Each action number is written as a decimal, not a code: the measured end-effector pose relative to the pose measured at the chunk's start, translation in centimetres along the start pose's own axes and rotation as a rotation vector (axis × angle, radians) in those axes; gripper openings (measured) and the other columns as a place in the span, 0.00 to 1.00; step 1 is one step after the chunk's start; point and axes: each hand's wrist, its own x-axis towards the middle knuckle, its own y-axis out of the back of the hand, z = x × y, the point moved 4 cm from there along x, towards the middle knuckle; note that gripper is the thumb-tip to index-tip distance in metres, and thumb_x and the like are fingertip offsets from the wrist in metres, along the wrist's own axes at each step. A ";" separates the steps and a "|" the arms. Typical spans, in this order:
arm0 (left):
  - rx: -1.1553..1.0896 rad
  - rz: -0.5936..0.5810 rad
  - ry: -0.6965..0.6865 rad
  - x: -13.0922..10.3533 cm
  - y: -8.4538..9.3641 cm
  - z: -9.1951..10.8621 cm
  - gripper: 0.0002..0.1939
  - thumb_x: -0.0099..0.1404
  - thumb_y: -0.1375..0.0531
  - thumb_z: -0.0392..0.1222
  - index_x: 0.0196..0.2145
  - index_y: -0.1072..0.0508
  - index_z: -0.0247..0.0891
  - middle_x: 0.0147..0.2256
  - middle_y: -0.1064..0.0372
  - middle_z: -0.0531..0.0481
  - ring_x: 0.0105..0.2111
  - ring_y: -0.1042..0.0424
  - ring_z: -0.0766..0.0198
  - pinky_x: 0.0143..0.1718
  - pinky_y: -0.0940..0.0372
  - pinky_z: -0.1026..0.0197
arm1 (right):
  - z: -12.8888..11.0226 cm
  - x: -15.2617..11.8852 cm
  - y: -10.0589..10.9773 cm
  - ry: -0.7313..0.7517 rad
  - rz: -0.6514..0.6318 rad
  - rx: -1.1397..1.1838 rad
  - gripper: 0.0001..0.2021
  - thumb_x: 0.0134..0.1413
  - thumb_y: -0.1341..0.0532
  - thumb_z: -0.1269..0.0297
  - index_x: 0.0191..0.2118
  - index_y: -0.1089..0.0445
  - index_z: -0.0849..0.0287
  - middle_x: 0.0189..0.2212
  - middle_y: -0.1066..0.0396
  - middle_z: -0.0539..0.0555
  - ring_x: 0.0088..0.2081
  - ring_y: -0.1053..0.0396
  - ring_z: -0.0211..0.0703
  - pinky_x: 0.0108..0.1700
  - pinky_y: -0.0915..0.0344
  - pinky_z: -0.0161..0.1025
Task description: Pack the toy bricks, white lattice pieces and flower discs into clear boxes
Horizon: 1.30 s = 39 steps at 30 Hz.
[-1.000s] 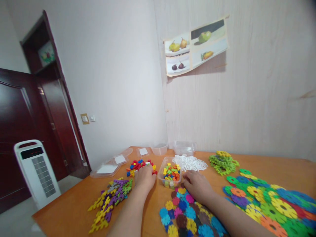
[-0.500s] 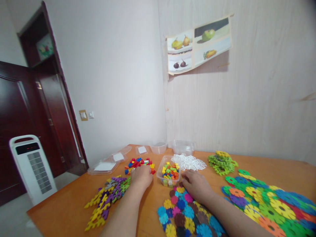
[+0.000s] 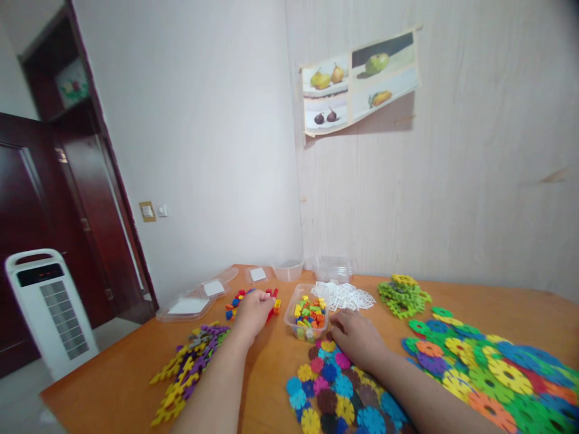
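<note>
My left hand lies on a small heap of red, blue and yellow building bricks on the wooden table, fingers curled over some of them. A clear plastic tub filled with small coloured bricks stands between my hands. Just right of the tub my right hand rests palm down, at the far edge of a patch of small flower-shaped discs. Whether its fingers hold anything is hidden.
Purple and yellow interlocking pieces lie at the left. White lattice pieces, green pieces and large coloured discs spread right. Clear lids and empty tubs stand at the back by the wall. A white heater stands on the floor.
My left hand has closed over the brick heap and drawn it together, so fewer bricks show. The view has swung slightly right. My right hand has hardly moved.
</note>
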 end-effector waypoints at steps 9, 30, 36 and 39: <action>0.005 0.035 -0.084 0.7 -0.1 -0.9 0.14 0.66 0.46 0.47 0.38 0.24 0.38 0.37 0.23 0.46 0.37 0.26 0.61 0.38 0.36 0.62 | -0.1 -0.1 0.0 0.012 0.002 -0.010 0.10 0.59 0.44 0.63 0.34 0.25 0.57 0.38 0.26 0.56 0.44 0.32 0.46 0.42 0.46 0.37; 0.416 -0.023 0.073 0.7 0.9 -2.1 0.09 0.61 0.44 0.43 0.29 0.24 0.41 0.29 0.24 0.47 0.33 0.26 0.55 0.34 0.38 0.58 | -0.1 -0.1 0.1 -0.003 0.002 -0.027 0.10 0.59 0.44 0.62 0.32 0.26 0.56 0.38 0.25 0.55 0.43 0.32 0.46 0.39 0.47 0.37; 0.483 -0.052 0.024 0.1 0.7 -1.7 0.08 0.59 0.42 0.45 0.30 0.23 0.44 0.31 0.23 0.50 0.36 0.26 0.54 0.36 0.39 0.58 | 0.0 -0.1 -0.1 0.011 0.015 -0.022 0.10 0.59 0.44 0.63 0.32 0.26 0.56 0.38 0.25 0.55 0.43 0.31 0.45 0.39 0.47 0.37; 0.573 -0.107 -0.016 -0.1 0.2 -1.3 0.09 0.58 0.41 0.47 0.26 0.23 0.45 0.31 0.23 0.49 0.39 0.26 0.51 0.39 0.39 0.55 | 0.1 0.0 -0.2 0.009 0.013 -0.023 0.10 0.58 0.44 0.62 0.32 0.26 0.56 0.38 0.25 0.55 0.43 0.31 0.46 0.40 0.47 0.38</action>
